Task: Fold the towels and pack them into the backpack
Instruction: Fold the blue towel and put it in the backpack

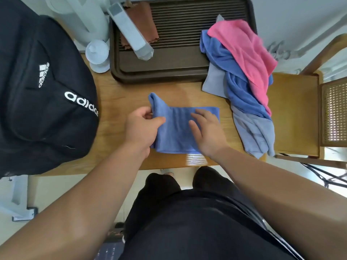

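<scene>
A blue towel (176, 128) lies partly folded on the wooden table (116, 102), right in front of me. My left hand (140, 126) pinches its left edge, which is lifted and bunched. My right hand (206, 132) presses flat on the towel's right half with fingers spread. A black backpack (43, 94) with white lettering stands at the table's left end. At the right, a heap of unfolded towels drapes over the table edge: a pink towel (246, 53) on top, a blue one (238, 91) under it and a grey one (255, 132) lowest.
A dark brown slatted tray (180, 68) sits at the back, holding a brown cloth (142, 21) and a grey long box (129, 30). A white jug and small white cup (97, 53) stand back left. A wooden chair (294, 113) is to the right.
</scene>
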The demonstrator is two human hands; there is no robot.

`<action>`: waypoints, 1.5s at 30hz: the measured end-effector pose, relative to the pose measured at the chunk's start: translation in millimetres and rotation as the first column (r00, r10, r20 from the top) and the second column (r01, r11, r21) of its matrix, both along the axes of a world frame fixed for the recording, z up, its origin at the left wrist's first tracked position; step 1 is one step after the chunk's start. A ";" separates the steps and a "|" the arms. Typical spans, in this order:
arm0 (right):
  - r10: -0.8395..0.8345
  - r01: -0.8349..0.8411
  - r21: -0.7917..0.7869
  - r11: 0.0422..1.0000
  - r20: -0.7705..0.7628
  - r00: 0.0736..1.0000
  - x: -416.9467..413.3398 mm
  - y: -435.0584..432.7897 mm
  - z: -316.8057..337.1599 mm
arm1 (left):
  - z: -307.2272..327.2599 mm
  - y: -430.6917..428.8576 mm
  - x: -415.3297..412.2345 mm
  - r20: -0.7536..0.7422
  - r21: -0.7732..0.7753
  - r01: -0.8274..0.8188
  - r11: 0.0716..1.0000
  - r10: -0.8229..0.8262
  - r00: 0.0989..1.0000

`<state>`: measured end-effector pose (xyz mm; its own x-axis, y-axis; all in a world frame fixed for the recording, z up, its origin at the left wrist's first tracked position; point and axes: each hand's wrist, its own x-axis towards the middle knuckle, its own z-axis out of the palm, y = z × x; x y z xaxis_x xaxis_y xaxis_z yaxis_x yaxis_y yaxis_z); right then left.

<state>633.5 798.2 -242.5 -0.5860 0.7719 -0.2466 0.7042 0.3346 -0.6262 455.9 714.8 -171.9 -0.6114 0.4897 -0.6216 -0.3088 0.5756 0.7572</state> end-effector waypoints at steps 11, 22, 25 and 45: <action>-0.385 0.246 -0.646 0.723 -0.081 0.919 70.2 42.3 10.2 | -42.8 67.9 114.0 -0.365 -0.180 0.310 0.934 -0.356 0.861; -0.128 0.027 -0.615 0.788 -0.121 0.984 87.9 51.6 13.9 | -55.1 74.7 141.6 -0.418 -0.337 0.496 0.800 -0.600 0.683; 0.020 -0.019 -0.468 0.883 -0.002 1.000 87.9 50.3 11.5 | -54.3 58.3 136.9 -0.584 -0.401 0.487 0.776 -0.626 0.516; 0.561 -0.728 0.068 0.682 0.591 0.580 68.7 70.6 1.0 | -83.5 3.0 107.8 -0.404 -0.760 0.493 0.423 -0.902 0.152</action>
<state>702.2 868.8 -241.5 -0.8119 0.3139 -0.4923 0.3937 0.9170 -0.0647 563.7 717.8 -255.4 -0.3837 0.8110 -0.4417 0.8857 0.4586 0.0725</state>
